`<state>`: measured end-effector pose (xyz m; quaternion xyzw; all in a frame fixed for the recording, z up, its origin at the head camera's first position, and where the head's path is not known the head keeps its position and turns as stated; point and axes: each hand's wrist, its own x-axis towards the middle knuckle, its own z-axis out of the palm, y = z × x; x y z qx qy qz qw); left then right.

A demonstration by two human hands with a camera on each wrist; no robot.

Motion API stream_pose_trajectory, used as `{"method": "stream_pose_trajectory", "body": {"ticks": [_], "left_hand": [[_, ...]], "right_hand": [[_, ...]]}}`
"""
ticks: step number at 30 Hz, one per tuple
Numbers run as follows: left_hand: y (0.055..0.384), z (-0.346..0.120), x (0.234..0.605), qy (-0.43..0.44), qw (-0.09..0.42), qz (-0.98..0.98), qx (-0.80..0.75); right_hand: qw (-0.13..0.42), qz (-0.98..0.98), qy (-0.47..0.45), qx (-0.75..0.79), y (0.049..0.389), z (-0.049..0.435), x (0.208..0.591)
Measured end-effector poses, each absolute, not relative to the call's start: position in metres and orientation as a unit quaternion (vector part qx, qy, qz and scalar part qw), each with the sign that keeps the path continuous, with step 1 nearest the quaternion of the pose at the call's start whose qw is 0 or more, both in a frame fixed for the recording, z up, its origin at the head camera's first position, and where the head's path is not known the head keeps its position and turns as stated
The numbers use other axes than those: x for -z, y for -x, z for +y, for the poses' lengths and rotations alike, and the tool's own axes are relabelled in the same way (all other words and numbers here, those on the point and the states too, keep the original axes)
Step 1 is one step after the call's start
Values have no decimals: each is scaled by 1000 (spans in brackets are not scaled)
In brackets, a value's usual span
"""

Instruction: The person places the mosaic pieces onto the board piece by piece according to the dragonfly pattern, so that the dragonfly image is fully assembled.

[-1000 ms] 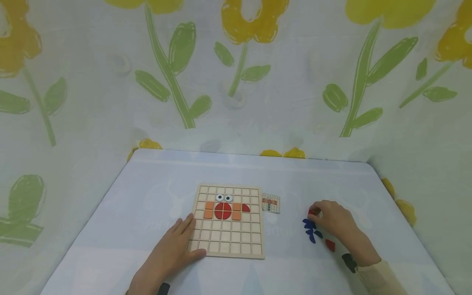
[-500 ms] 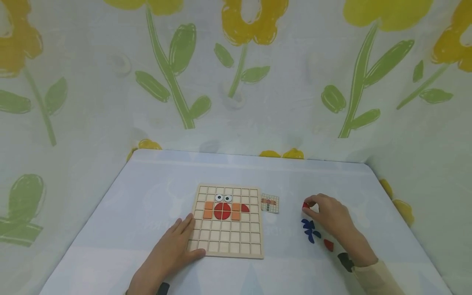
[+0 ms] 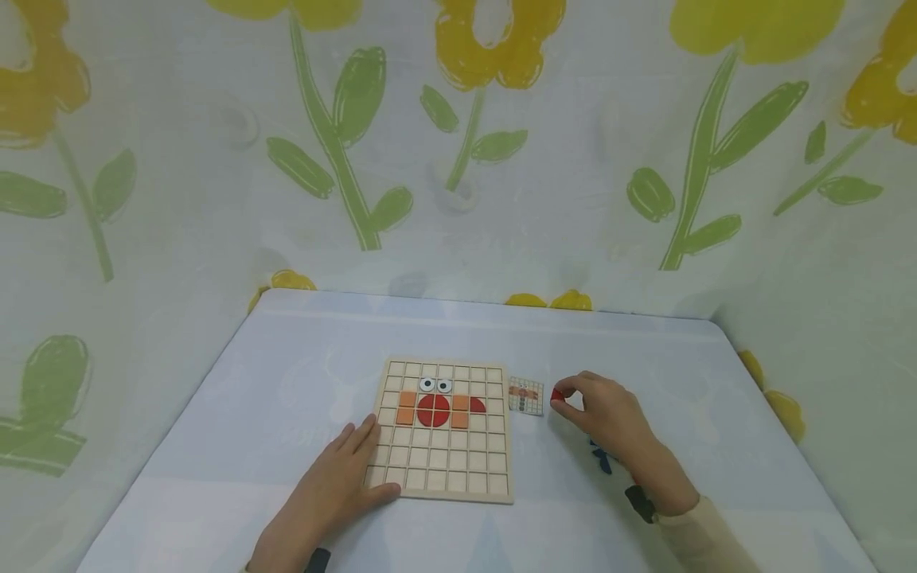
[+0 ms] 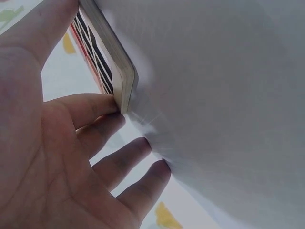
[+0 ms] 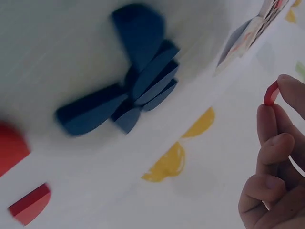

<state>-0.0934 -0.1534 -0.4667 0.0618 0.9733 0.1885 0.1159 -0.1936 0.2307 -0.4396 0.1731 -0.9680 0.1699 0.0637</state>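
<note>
My right hand (image 3: 609, 412) pinches a small red quarter-circle piece (image 5: 270, 94) between thumb and index finger, just right of the pattern card (image 3: 533, 404) in the head view. On the table lies a wooden grid board (image 3: 467, 461), with my left hand (image 3: 331, 481) along its near left corner, fingers straight and thumb at the near edge. Set in the grid are two round eye pieces (image 3: 427, 384), a red circle (image 3: 424, 417) made of quarter pieces, orange squares (image 3: 460, 419) on both sides, and one red quarter piece (image 3: 478, 406) at the right.
Several blue curved pieces (image 5: 139, 31) lie in a loose cluster below the right hand, partly hidden by it in the head view. Two red pieces (image 5: 10, 148) lie near them in the right wrist view. A flower-printed cloth (image 3: 559, 199) rises behind the table.
My right hand has lifted the red piece from beside the blue cluster and carried it left to near the pattern card. The left hand and the board have stayed in place.
</note>
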Motion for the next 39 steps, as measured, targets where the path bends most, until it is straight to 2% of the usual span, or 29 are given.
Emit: {"method": "stream_pose_trajectory", "body": {"ticks": [16, 27, 39], "left_hand": [[91, -153, 467, -68, 113, 971, -199], [90, -152, 465, -70, 109, 973, -193], [90, -153, 465, -68, 106, 973, -194]], "right_hand": [[137, -930, -273, -203, 194, 173, 443], [74, -938, -295, -167, 192, 139, 454], [26, -942, -304, -141, 194, 126, 461]]}}
